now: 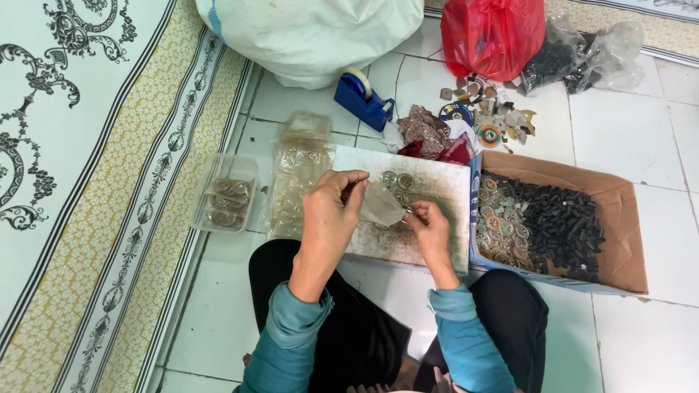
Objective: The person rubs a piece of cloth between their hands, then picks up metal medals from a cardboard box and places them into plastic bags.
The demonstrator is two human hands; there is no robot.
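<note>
My left hand (pixel 329 212) pinches the top of a small clear plastic bag (pixel 380 205) held above a worn white board (pixel 437 191). At the bag's open side, my right hand (pixel 429 225) has its fingers closed on a small round metal piece. Three round metal pieces (pixel 399 180) lie on the board just beyond the bag. An open cardboard box (pixel 626 218) to the right holds several round metal pieces (pixel 501 227) and a heap of small black parts (pixel 564 225).
A stack of filled clear bags (pixel 298 171) and a clear tray of bagged pieces (pixel 226 193) sit to the left. A blue tape dispenser (pixel 364 102), white sack (pixel 306 33), red bag (pixel 491 33), clear bags (pixel 590 51) and scraps (pixel 488 116) lie beyond. A patterned mat (pixel 87 182) borders the left.
</note>
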